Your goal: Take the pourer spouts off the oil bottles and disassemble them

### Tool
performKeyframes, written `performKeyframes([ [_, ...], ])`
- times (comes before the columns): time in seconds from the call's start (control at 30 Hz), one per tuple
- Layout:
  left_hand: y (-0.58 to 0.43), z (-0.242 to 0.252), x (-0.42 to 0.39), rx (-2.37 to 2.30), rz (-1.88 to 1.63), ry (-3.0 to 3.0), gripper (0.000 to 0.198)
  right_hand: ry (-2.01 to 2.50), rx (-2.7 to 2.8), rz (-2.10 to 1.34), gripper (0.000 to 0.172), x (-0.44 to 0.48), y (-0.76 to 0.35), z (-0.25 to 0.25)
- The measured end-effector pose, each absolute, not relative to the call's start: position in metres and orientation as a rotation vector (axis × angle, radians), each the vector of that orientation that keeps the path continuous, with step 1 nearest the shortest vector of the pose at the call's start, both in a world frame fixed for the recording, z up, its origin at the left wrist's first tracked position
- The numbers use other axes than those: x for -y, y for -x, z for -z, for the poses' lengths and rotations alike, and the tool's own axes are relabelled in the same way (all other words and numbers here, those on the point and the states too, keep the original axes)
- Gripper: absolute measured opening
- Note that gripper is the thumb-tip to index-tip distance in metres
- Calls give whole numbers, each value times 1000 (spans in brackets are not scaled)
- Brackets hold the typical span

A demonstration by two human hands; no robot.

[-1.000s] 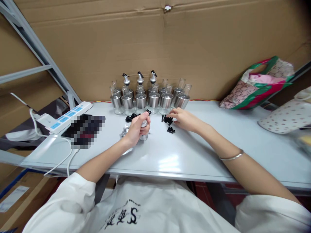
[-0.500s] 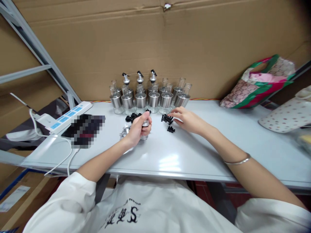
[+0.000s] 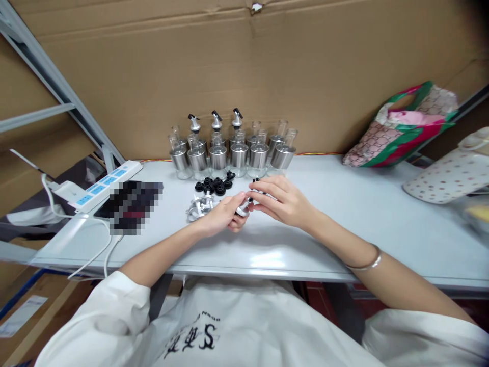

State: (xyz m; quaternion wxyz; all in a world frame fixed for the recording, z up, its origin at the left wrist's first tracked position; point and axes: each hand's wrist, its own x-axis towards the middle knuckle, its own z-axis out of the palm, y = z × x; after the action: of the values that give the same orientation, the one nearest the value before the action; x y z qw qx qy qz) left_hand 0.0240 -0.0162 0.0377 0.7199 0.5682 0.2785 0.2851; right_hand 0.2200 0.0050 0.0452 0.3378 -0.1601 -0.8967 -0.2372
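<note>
My left hand [image 3: 228, 213] is wrapped round a silver pourer piece [image 3: 243, 209], low over the middle of the table. Against its tip, my right hand [image 3: 283, 200] pinches a small black part [image 3: 249, 200]. Just left of my hands lie loose silver pieces [image 3: 199, 206], with several black rings [image 3: 219, 186] behind them. Rows of glass and steel bottles [image 3: 239, 154] stand at the back; three rear ones carry silver pourers with black tips [image 3: 216, 120]. My right fingers mostly hide the small black parts on the table.
A power strip [image 3: 109, 184] with white cables and a blurred dark device [image 3: 135, 206] lie at the left. At the right are a patterned bag [image 3: 397, 132] and a dotted white object [image 3: 439, 178]. Cardboard [image 3: 153, 66] rises behind the table [image 3: 344, 224].
My left hand has moved right with the silver piece. My right hand has come down and left from the small black parts, and both hands now meet at the piece.
</note>
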Motion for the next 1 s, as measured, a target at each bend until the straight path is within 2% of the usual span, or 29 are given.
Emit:
performKeyframes([
  [0.17, -26, -41, 19, -667, -606, -1269, 50, 279, 2281, 660, 15, -3, -219, -49],
  [0.3, -29, -40, 19, -731, -631, -1246, 49, 303, 2307, 718, 15, 0, -220, -54],
  [0.5, -30, -40, 19, -557, -744, -1156, 39, 419, 2336, 830, 15, -6, -226, -57],
  [1.0, -23, -34, 15, -462, -623, -1283, 49, 475, 2382, 590, 27, -9, -225, -51],
])
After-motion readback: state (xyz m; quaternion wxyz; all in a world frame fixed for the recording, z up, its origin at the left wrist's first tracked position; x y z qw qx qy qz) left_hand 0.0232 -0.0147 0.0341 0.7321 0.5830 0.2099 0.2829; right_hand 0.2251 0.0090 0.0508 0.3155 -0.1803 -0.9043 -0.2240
